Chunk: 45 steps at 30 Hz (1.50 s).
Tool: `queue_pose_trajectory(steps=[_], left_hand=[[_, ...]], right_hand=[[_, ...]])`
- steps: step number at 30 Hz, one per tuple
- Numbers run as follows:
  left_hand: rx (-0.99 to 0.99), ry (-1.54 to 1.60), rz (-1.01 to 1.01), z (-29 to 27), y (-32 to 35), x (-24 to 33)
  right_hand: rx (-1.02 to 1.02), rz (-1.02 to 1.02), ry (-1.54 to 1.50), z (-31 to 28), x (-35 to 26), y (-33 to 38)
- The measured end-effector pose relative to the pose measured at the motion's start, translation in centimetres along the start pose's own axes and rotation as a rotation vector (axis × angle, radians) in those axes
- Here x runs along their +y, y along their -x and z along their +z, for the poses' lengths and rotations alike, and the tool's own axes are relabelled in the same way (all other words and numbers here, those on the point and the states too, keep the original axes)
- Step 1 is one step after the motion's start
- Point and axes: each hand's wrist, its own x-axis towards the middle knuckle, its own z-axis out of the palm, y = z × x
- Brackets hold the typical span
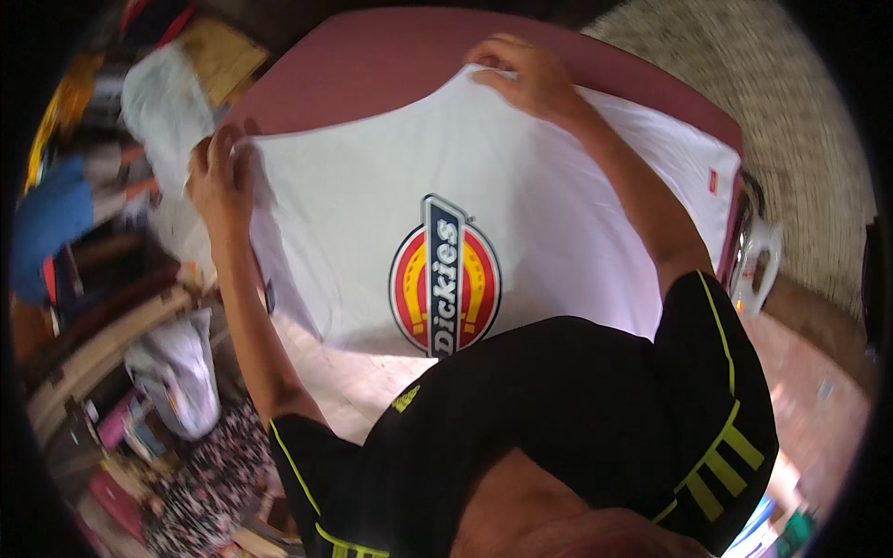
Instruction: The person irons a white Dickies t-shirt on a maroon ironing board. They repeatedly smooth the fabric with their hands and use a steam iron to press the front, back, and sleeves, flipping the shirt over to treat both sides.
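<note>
1. White T-shirt (372,205) spread flat, printed side up, over maroon padded board (391,65); far edge pinched at both ends.
2. Left hand (216,172) clamped on one corner, fingers curled around the cloth; right hand (521,74) pressed and closed on the other.
3. Uneven pull likely to skew the round red-and-yellow emblem (445,276) off centre and leave creases.
4. Near hem hanging off the board toward the black shirt (558,418); possible slide if either grasp slackens.
5. Iron (755,265) just beside the right edge; risk of snagging.
</note>
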Motion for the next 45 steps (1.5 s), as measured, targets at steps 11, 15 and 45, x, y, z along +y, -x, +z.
queue_pose_trajectory(steps=[11,15,45], left_hand=[[-0.344,0.299,0.274,4.4,-2.8,28.4],[-0.34,0.296,0.302,5.0,-2.5,28.1],[-0.229,0.408,0.611,13.6,-8.7,60.0]], right_hand=[[0.499,0.046,0.308,-10.8,4.4,13.3],[0.518,0.203,0.867,-20.5,12.3,24.2],[0.489,0.281,0.622,-28.9,14.2,28.5]])
